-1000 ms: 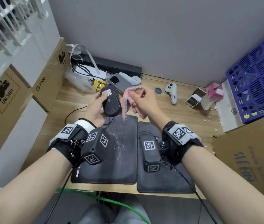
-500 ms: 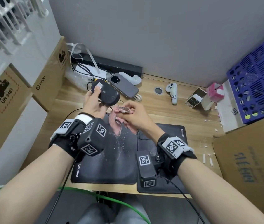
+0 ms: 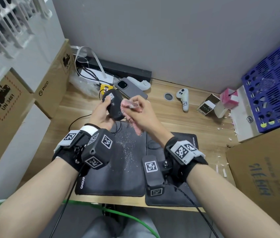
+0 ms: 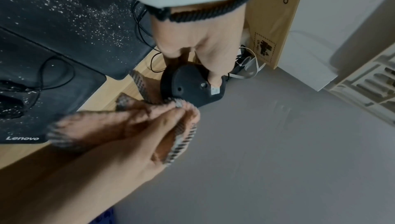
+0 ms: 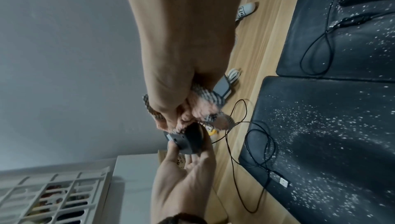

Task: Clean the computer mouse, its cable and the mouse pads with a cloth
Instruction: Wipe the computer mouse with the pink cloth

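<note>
My left hand [image 3: 101, 110] grips the black computer mouse [image 3: 113, 107] above the desk, its underside with a white label turned up. My right hand [image 3: 140, 111] holds a bunched pink cloth [image 3: 129, 111] against the mouse's right side. The left wrist view shows the mouse [image 4: 192, 86] with my thumb on its base and the cloth [image 4: 177, 126] touching its edge. Its thin black cable [image 5: 256, 143] loops down onto two black mouse pads [image 3: 118, 162], both speckled with white crumbs. The right wrist view shows the cloth [image 5: 205, 106] above the mouse [image 5: 188, 141].
Behind the mouse lie a grey phone [image 3: 130, 89], a white controller [image 3: 183, 100] and tangled cables. Cardboard boxes [image 3: 53, 79] stand at the left, a blue crate [image 3: 273, 83] and a large box [image 3: 266, 177] at the right. White crumbs dot the desk's right side.
My right hand dropped with the cloth toward the pad, then rose back to the mouse's side. The left hand kept the mouse and turned it slightly.
</note>
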Demonstrator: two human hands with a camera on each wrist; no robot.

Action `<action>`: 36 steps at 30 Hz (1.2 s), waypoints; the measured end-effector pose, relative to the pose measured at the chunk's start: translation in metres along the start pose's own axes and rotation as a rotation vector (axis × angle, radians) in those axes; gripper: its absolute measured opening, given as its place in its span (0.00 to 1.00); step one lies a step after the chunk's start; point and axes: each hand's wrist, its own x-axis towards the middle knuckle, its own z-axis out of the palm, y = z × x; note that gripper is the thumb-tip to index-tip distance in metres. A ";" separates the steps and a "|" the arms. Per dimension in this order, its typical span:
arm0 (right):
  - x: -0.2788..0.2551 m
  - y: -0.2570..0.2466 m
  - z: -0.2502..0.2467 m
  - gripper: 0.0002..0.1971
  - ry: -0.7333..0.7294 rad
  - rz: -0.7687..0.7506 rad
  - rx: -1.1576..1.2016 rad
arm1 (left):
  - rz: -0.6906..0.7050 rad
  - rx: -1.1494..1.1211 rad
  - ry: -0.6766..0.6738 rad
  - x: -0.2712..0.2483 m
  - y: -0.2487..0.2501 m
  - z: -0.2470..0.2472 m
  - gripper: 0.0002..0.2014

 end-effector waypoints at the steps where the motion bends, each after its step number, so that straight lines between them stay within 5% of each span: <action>1: -0.004 0.001 0.001 0.08 -0.058 0.011 0.002 | -0.005 -0.028 0.022 0.001 0.003 -0.002 0.21; 6: -0.012 0.003 -0.003 0.07 -0.242 -0.003 -0.130 | -0.022 -0.145 -0.007 -0.003 0.012 -0.003 0.10; 12: 0.012 -0.018 -0.026 0.07 0.067 0.020 -0.054 | -0.104 -0.033 -0.101 -0.010 0.011 -0.020 0.12; 16: 0.027 -0.024 -0.015 0.06 0.076 0.032 -0.086 | -0.135 0.121 -0.248 -0.021 0.006 -0.008 0.09; 22: 0.012 -0.023 -0.003 0.07 -0.237 0.036 -0.219 | -0.188 0.164 -0.084 -0.011 0.001 0.000 0.21; 24: 0.006 -0.024 -0.007 0.07 -0.359 0.028 -0.267 | -0.226 0.142 -0.143 -0.008 0.004 -0.005 0.26; 27: 0.003 -0.021 -0.020 0.07 -0.430 0.067 -0.231 | -0.224 0.176 -0.208 -0.006 0.004 -0.011 0.22; 29: 0.006 -0.014 -0.029 0.07 -0.343 0.118 -0.194 | -0.197 0.200 -0.192 -0.005 0.003 -0.014 0.16; 33: 0.023 0.001 -0.039 0.10 0.062 0.206 -0.056 | -0.189 0.101 -0.201 -0.004 0.001 -0.017 0.16; 36: 0.030 0.003 -0.033 0.12 0.152 0.171 -0.036 | -0.163 0.004 -0.199 -0.003 0.000 -0.018 0.18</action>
